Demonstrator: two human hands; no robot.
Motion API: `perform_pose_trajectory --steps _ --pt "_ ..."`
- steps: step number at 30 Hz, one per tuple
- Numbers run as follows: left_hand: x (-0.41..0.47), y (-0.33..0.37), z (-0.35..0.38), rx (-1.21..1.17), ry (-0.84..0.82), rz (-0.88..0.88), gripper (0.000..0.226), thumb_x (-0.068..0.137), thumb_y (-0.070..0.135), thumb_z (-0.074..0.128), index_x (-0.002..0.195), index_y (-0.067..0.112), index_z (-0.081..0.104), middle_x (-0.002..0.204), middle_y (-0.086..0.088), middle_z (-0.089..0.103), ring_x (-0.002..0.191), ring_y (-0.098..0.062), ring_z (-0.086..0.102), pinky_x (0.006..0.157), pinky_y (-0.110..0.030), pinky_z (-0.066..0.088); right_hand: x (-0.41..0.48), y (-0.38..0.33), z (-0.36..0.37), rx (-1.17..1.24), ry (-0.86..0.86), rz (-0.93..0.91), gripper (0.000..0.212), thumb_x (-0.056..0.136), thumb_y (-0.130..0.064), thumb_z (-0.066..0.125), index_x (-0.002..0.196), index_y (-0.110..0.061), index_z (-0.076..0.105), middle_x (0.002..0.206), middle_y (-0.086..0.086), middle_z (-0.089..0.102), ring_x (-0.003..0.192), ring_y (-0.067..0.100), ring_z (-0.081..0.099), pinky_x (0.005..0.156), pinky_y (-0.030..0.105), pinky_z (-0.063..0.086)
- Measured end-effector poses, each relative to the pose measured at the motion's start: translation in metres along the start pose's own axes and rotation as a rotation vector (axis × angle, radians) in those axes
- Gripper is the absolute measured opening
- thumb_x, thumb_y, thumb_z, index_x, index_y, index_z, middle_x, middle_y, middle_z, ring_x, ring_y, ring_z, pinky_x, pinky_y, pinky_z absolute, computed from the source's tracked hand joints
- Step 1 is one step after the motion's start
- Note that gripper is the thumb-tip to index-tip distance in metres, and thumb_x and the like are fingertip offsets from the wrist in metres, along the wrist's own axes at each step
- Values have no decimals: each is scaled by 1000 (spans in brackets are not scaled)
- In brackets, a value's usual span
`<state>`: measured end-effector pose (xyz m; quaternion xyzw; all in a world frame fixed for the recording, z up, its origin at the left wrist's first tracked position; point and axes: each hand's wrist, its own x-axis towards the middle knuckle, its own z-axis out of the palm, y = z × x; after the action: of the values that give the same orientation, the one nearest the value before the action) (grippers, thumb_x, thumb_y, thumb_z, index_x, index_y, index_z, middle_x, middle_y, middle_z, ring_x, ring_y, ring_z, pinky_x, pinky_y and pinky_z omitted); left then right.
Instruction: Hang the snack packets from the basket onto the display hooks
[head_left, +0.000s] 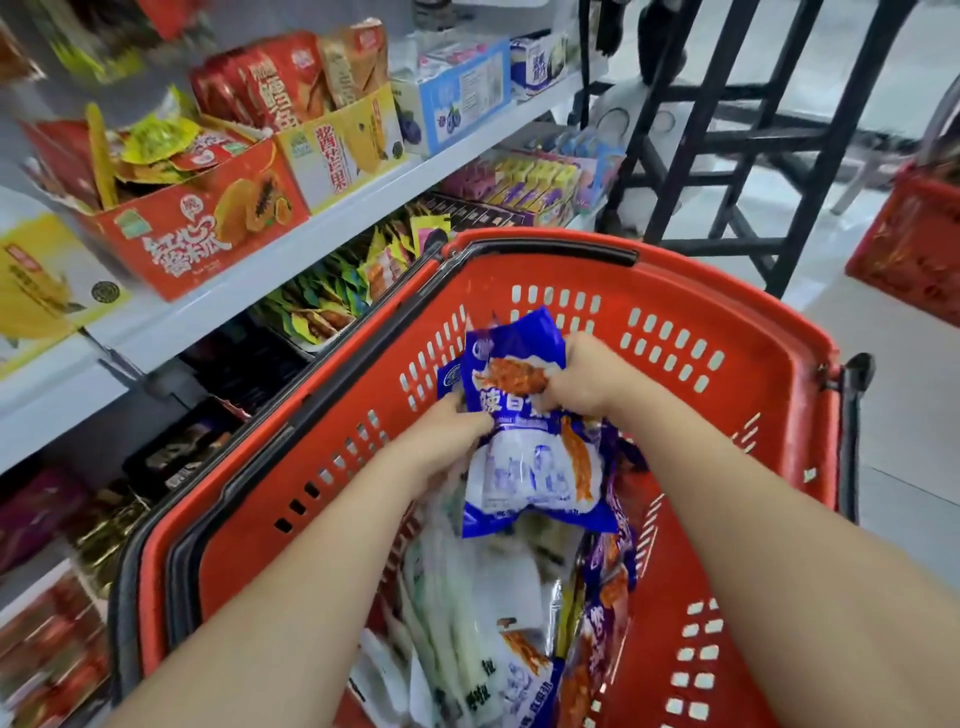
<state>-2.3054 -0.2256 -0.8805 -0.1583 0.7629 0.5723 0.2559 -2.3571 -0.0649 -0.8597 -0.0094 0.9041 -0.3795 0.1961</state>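
Observation:
A red plastic basket (701, 332) with black handles stands below me, holding several snack packets (467, 623) in blue, white and purple. Both my hands are inside it. My right hand (582, 376) grips the top of a blue and white snack packet (524, 467) and holds it upright above the pile. My left hand (441, 431) holds the left edge of the same packet; its fingertips are hidden behind it. A second blue packet (449, 376) peeks out just behind. No display hooks are in view.
White shelves (332, 218) at the left carry open cartons of snacks, including a red carton (197, 228) and a yellow one (343, 150). A black metal rack (727, 135) stands behind the basket. Another red basket (909, 244) sits on the floor at the right.

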Motion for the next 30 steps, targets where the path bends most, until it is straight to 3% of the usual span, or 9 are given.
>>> perform_pose_trajectory --steps 3,6,11,14,17,19,22,26,30 --pt "-1 1 3 -225 9 145 68 79 -5 62 135 29 42 120 -2 64 90 -11 62 64 -31 48 -8 -4 -14 -58 128 -120 25 70 -12 80 82 -19 60 85 2 69 85 24 66 77 39 55" --pt "-3 11 -11 -461 -34 350 95 60 -10 65 139 34 35 120 -10 65 96 -22 67 71 -37 56 -23 -10 -19 135 35 -227 30 71 -12 83 96 -15 67 91 1 74 86 20 70 80 43 57" --pt "-16 17 -22 -304 -5 342 76 55 10 86 124 15 54 104 -7 73 94 -25 70 77 -39 55 -41 -12 -39 437 -266 -293 33 77 -1 76 105 -14 66 96 3 76 89 18 72 76 32 59" --pt "-22 24 -25 -151 108 410 55 56 -6 83 104 15 63 88 -3 75 80 -21 72 71 -36 55 -42 -7 -50 576 -410 -322 49 79 7 69 123 -13 58 103 9 72 94 16 69 78 25 56" --pt "-32 38 -40 26 182 511 54 62 -12 80 100 23 65 86 1 76 79 -19 73 71 -38 56 -38 -1 -52 708 -473 -319 63 75 4 67 136 -6 51 116 25 64 104 26 64 96 38 51" --pt "-38 41 -47 122 197 541 54 62 -12 81 99 25 66 84 3 76 78 -17 73 71 -37 57 -34 1 -54 725 -399 -285 55 77 1 72 130 -8 58 103 23 66 95 25 63 92 38 52" --pt "-38 36 -46 319 125 484 49 57 -13 82 90 21 68 79 2 75 74 -15 71 71 -37 57 -33 3 -56 291 -115 -166 33 87 -5 65 117 -19 67 92 -5 67 88 12 60 79 27 51" --pt "-30 29 -35 635 54 363 41 56 -1 85 88 19 69 82 2 73 76 -17 70 63 -34 55 -47 -8 -33 -746 -586 22 48 95 -34 58 141 -29 46 146 -5 42 122 19 51 80 25 47" --pt "-28 32 -33 676 72 360 48 58 2 85 98 21 65 89 3 70 82 -14 66 62 -29 48 -51 7 -23 -1022 -806 123 70 88 -33 68 149 -30 34 158 -1 26 138 23 38 96 27 41"
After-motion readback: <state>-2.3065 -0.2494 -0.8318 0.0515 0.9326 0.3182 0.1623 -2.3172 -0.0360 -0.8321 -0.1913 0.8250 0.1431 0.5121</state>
